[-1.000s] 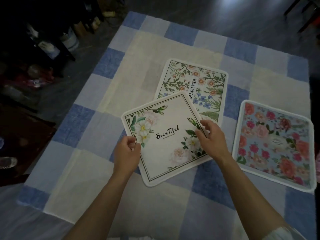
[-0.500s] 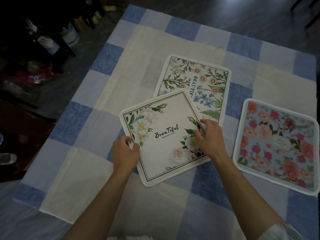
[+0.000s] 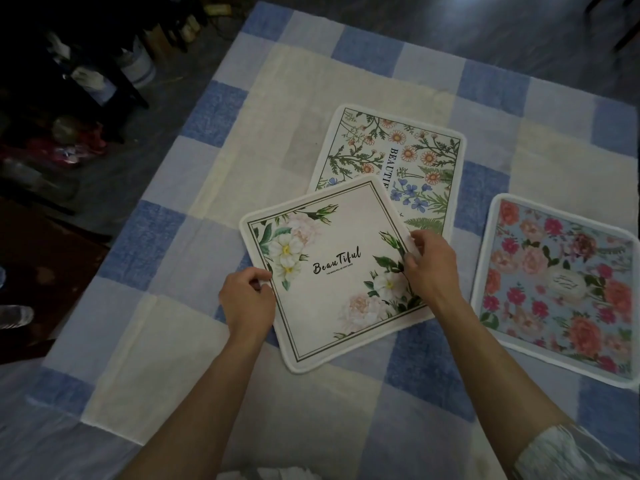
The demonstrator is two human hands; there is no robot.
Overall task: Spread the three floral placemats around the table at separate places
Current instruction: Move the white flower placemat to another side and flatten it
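Three floral placemats lie on a blue and cream checked tablecloth. A white mat with pale roses and the word "BeauTiful" sits in the middle, turned at an angle. My left hand pinches its left edge and my right hand pinches its right edge. Its far corner overlaps a cream mat with daisies and blue flowers behind it. A light blue mat with pink and orange roses lies apart at the right, running out of view at the frame edge.
The table's left edge drops to a dark floor with a shelf, a white bucket and red clutter. A plastic bottle lies at the far left. Bare cloth shows at the near left and at the far side.
Both hands have kept hold of the white rose mat; it has hardly shifted on the cloth. The view has tilted slightly, so everything sits a little lower and rightward in the frame.
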